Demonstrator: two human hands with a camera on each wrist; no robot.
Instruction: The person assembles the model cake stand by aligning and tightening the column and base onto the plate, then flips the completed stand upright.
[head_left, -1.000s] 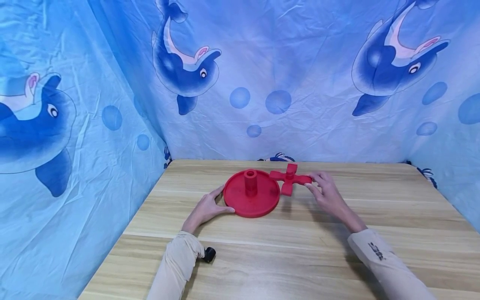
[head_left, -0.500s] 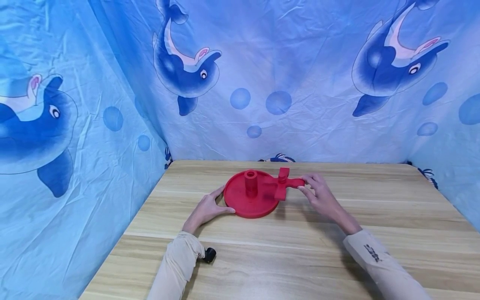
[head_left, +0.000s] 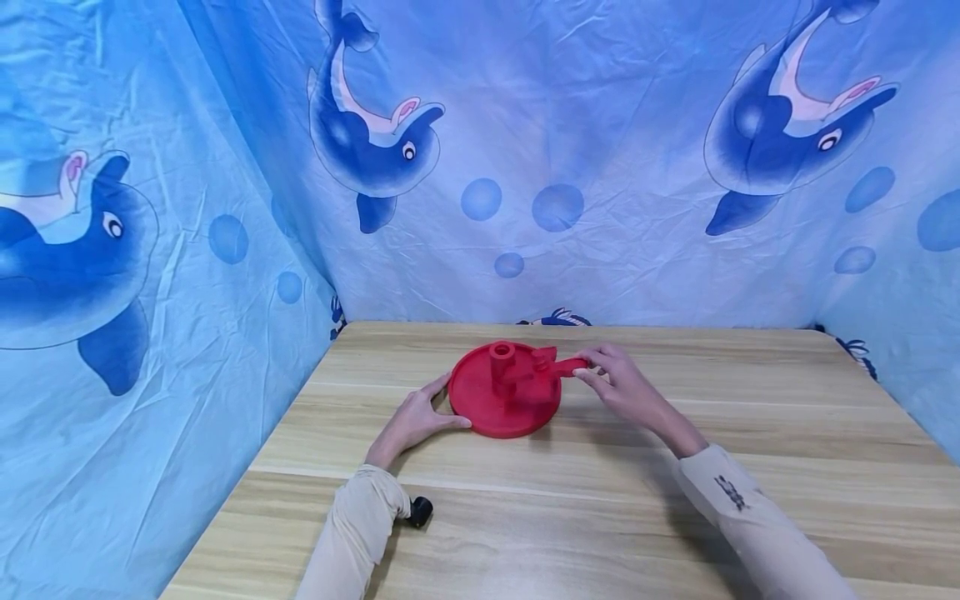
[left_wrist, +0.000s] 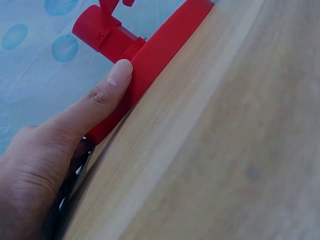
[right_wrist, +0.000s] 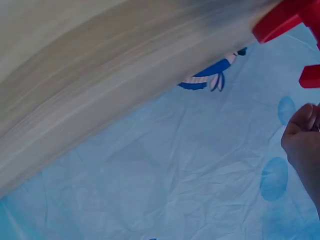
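A round red base (head_left: pixel 476 408) with a raised rim lies flat on the wooden table, a hollow upright post (head_left: pixel 502 364) at its middle. My left hand (head_left: pixel 414 421) holds the base's left edge, and the left wrist view shows the thumb (left_wrist: pixel 117 75) against the rim. My right hand (head_left: pixel 622 387) pinches one arm of a red cross-shaped piece (head_left: pixel 544 363), which has a short round hub. This piece hangs tilted above the right part of the base, beside the post; whether they touch I cannot tell. In the right wrist view, most of it is out of frame.
The wooden table (head_left: pixel 525 533) spreads in front of and to the right of the base. A blue cloth with dolphins (head_left: pixel 600 267) hangs behind the table and along both sides. A small black object (head_left: pixel 420 511) sits at the left sleeve's cuff.
My right hand has moved left with the cross-shaped piece, from beside the base to over it near the post. The piece has tilted. My left hand and the base have stayed put.
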